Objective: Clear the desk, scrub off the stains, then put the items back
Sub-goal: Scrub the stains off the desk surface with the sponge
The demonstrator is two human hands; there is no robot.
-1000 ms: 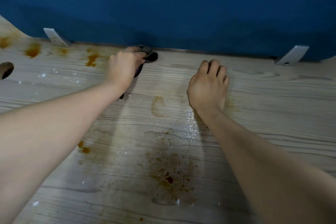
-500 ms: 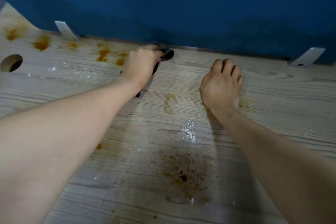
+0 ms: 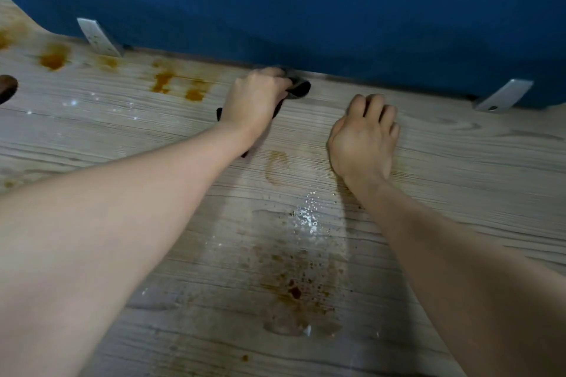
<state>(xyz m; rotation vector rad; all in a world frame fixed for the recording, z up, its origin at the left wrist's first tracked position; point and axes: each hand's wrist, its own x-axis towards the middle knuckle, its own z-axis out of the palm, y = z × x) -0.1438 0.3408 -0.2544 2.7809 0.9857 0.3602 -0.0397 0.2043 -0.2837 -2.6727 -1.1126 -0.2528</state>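
— What's nearest you on the bench (image 3: 459,162) right now?

— A brown spatter (image 3: 294,288) with wet patches round it, right between my forearms. Past it a patch of water droplets (image 3: 306,216), then a faint ring stain (image 3: 277,167) just beside my right wrist. None of that looks scrubbed out, so I judge the scrubbing is well short of done.

— And your hands?

— My right hand (image 3: 364,138) rests knuckles-up on the wood, fingers curled under and holding nothing that I can see — I take it as a brace. My left hand (image 3: 254,98) is farther out, arm stretched long, fingers wrapped round a dark cloth (image 3: 298,89) that pokes out at the fingertips and below the wrist. It sits at the back edge, touching the blue wall panel (image 3: 306,9).

— How would you scrub well from there?

— Keep the cloth bunched so the pressure lands under my fingers, work short strokes along the grain, and lean on the braced hand. The orange stains (image 3: 177,86) lie to the left along that back edge, near the metal bracket (image 3: 98,37) — I'd sweep that way, then draw back toward the spatter.
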